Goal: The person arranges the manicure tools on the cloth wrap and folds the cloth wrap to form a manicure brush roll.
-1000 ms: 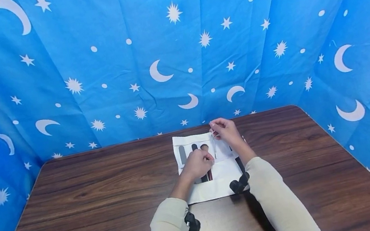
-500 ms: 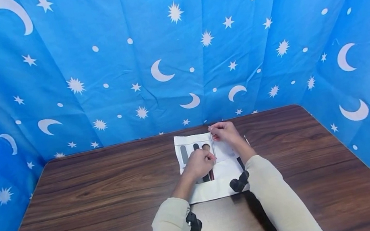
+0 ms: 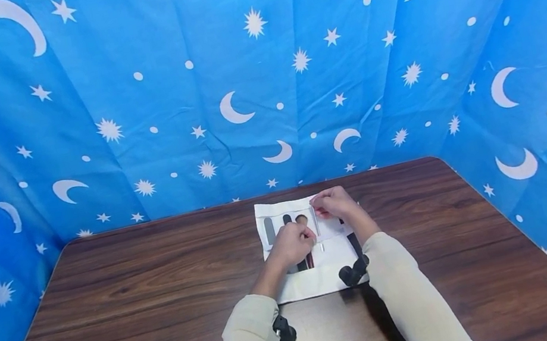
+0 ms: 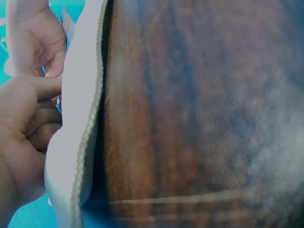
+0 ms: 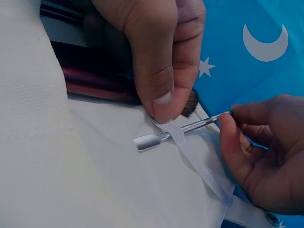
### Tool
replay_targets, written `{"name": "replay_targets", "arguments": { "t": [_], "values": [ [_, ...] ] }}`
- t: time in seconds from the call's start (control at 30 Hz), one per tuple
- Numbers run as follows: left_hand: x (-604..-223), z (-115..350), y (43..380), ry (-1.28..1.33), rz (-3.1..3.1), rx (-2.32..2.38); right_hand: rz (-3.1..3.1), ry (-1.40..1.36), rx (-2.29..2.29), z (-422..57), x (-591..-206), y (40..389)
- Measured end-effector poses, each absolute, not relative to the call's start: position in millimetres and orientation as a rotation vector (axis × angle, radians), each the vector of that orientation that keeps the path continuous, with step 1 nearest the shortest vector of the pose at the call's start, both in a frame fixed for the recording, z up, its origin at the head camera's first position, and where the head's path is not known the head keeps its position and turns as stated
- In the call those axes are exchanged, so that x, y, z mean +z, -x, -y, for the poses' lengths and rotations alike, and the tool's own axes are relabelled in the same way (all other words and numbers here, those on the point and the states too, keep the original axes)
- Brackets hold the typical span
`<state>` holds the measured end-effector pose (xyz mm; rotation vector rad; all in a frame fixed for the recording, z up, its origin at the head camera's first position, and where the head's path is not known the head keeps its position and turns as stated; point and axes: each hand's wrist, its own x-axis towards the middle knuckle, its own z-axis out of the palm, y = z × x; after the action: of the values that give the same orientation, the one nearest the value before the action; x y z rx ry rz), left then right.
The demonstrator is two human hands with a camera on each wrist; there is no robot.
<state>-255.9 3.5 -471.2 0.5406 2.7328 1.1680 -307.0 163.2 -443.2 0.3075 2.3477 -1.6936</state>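
Note:
My right hand [image 3: 333, 204] pinches the upper end of a metal cuticle pusher [image 5: 202, 124]. The pusher's flat spoon-shaped end pokes out from under a white elastic band [image 5: 197, 164] on a white fabric tool roll [image 3: 302, 292]. My left hand [image 3: 293, 242] pinches that band between thumb and finger, lifting it from the cloth, as the right wrist view shows. Beside the left hand, a brush [image 5: 191, 104] with brown bristles sits in the roll, its handle partly covered by the hand. In the left wrist view, the roll's edge hides the left fingertips.
A grey nail file [image 3: 270, 231] and a black-ended tool [image 3: 287, 218] lie in the roll's left side. Another dark item [image 3: 355, 244] shows near its right edge. Beneath is a brown wooden table [image 3: 152, 287]; a blue star-patterned cloth [image 3: 163, 92] hangs behind it.
My right hand has moved down toward me with the cuticle pusher, and its flat end has come out below the elastic band. My left hand stays at nearly the same spot.

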Motion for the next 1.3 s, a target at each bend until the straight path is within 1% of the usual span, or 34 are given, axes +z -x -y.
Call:
{"name": "replay_targets", "arguments": {
  "t": [0.17,0.6,0.87,1.3],
  "values": [
    [-471,-4,256,-0.521,-2.725,1.177,-2.304,-0.308,-1.646,-164,-442,307],
    [-467,-4,253,-0.503,-2.702,1.201,-2.383,-0.186,-1.405,-164,-433,293],
    [-468,-4,253,-0.482,-2.688,1.218,-2.270,-0.147,-1.399,-168,-436,284],
    [-469,-6,254,-0.486,-2.692,1.223,-2.276,-0.105,-1.371,-172,-441,286]
  ]
}}
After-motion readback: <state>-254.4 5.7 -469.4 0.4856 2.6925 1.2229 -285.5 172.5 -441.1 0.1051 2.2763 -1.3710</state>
